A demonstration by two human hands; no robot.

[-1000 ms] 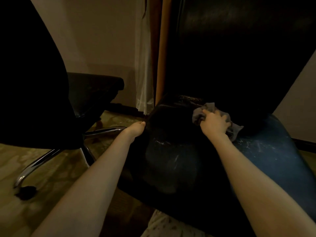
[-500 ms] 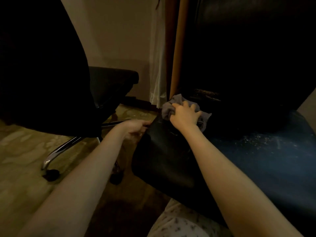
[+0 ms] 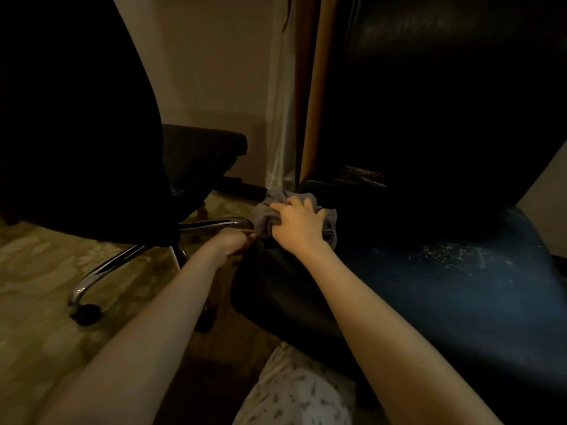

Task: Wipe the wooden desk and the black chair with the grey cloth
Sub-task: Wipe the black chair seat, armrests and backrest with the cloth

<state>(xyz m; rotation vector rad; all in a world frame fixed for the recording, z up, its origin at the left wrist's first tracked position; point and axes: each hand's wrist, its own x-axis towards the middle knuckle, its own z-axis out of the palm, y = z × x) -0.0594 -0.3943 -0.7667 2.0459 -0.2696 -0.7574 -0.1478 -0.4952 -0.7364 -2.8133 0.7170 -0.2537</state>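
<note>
A black leather chair [image 3: 429, 286] fills the right of the view, its tall back rising at the top right and its seat speckled with pale dust. My right hand [image 3: 299, 223] holds the bunched grey cloth [image 3: 267, 216] against the seat's far left corner. Just below and left of the cloth, my left hand [image 3: 231, 242] grips the seat's left edge. The wooden desk is out of view.
A second black office chair [image 3: 101, 148] stands at the left on a chrome base [image 3: 129, 259] with castors, over patterned carpet [image 3: 33, 302]. A sheer curtain [image 3: 280, 118] and an orange drape hang behind. My patterned trouser knee [image 3: 300, 391] shows at the bottom.
My right hand has slid the cloth leftward across the seat, from near the backrest to the left corner. My left hand keeps its grip on the seat edge. The view shifted left.
</note>
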